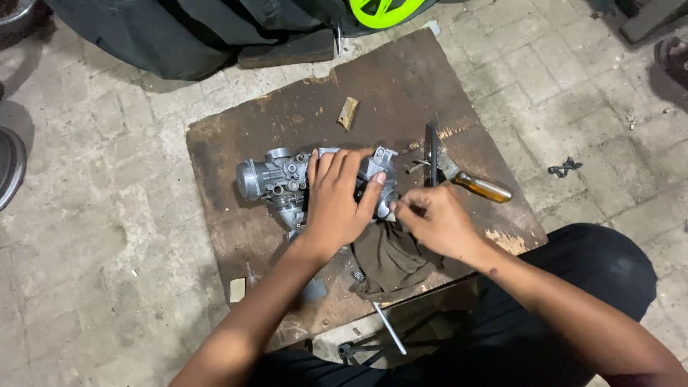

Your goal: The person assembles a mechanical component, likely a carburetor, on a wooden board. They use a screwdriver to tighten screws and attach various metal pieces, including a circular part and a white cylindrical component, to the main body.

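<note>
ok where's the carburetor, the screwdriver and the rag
carburetor (269, 179), head view, on its grey metal body left of the left hand
screwdriver (484, 188), head view, on its amber handle
rag (390, 261), head view, on the brown cloth's middle

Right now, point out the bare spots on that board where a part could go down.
Bare board lies left of and behind the carburetor, up to the small tan scrap. The front-left corner is mostly bare too. It is crowded around the left hand, right hand, brown rag and amber-handled screwdriver.
</note>
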